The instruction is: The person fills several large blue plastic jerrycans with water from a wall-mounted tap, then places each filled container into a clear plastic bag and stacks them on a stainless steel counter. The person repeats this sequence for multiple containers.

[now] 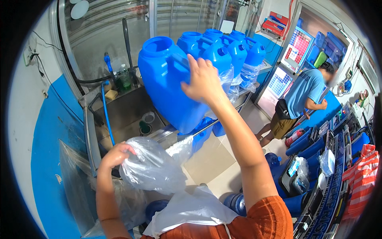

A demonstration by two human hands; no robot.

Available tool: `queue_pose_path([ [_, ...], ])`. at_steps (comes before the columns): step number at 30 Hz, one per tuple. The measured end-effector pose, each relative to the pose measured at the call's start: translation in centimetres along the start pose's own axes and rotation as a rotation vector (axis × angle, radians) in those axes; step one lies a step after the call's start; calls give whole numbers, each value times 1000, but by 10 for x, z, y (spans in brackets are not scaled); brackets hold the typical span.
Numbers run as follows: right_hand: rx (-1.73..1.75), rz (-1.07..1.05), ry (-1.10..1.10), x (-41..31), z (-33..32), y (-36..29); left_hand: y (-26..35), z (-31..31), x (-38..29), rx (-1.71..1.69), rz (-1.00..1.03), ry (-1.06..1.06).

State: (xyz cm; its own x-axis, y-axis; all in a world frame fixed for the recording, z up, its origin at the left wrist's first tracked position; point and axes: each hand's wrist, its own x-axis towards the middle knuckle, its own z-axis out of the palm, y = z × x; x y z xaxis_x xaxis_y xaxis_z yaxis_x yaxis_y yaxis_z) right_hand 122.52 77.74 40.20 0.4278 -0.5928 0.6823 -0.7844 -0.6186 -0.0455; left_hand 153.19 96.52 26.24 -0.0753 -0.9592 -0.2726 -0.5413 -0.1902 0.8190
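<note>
My left hand (118, 155) grips the edge of a clear plastic bag (152, 167), which hangs puffed out in front of my white apron (191, 209). My right hand (203, 77) is at the handle of a large blue plastic jug (167, 89); the fingers lie over the handle's far part, and whether they close around it cannot be told. The jug is tilted, its wide mouth uncovered, beside the steel sink. Behind it several blue jugs (252, 53) stand in a row, some with clear plastic around their lower parts.
At left is a steel sink (128, 119) with a blue hose (106, 113), a yellow sponge (111, 95) and a green bottle (125, 77). A person in a blue shirt (304, 89) stands by the doorway. More blue containers (298, 143) line the right side; a striped bag (362, 179) hangs there.
</note>
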Motion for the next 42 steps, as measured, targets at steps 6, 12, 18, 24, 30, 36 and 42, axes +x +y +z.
queue_pose_path([
  [6,162,188,-286,-78,-50,11,-10,-54,21,-552,-16,-94],
  [12,485,319,-121,-140,-69,58,-30,-88,45,-502,-22,9],
  [18,943,507,179,-186,-89,56,-44,-85,54,-326,-182,32],
  [24,1517,893,204,-246,-43,50,-39,-73,55,-176,-253,59],
  [30,1890,1046,62,-337,63,9,-48,-74,25,-404,1,-143],
  [36,1803,1012,-8,-362,99,-39,-21,-93,43,-229,-153,-164],
  [42,1355,835,11,-350,81,-47,36,-150,52,-165,-217,-124],
])
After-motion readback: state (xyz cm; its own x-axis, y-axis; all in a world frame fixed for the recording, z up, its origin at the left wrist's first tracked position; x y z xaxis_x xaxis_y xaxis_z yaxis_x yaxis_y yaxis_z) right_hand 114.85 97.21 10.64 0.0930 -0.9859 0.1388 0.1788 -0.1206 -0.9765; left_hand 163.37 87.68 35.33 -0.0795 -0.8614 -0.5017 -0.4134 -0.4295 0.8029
